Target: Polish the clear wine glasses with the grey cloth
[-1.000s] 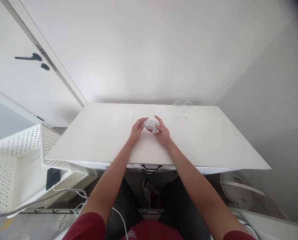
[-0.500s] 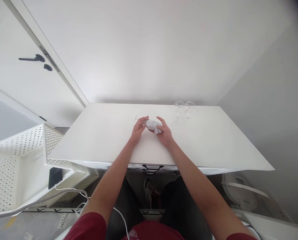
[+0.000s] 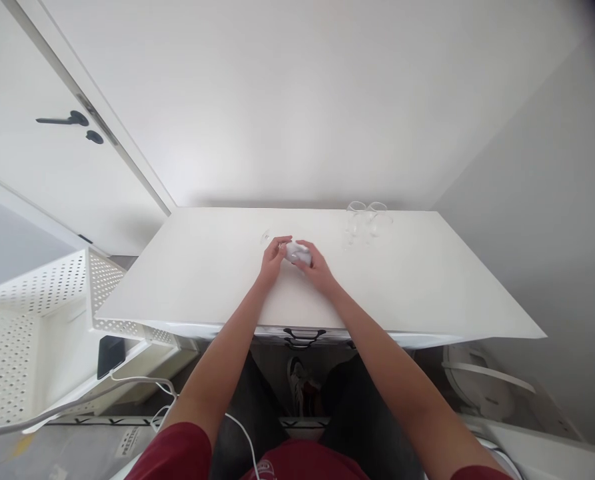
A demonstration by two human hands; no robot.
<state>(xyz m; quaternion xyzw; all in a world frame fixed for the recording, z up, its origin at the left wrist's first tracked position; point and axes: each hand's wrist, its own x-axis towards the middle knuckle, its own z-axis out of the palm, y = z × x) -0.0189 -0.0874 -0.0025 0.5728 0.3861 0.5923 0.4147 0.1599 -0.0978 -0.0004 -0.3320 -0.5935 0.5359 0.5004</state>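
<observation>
Cloth-wrapped glass (image 3: 297,251), L of spare glasses (image 3: 368,220), clasped by L hand (image 3: 276,257) & R hand (image 3: 314,265); prob. fragile, slippery; grip at bowl.

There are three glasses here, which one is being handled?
The glass over the middle of the table, wrapped in a white cloth between the left hand and right hand. The other two glasses stand untouched by the far edge.

L hand (image 3: 272,259), R hand (image 3: 313,267) close, curled

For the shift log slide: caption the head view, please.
Left hand grips a glass, right hand wraps a cloth around it over a white table; two more glasses stand behind.
</observation>
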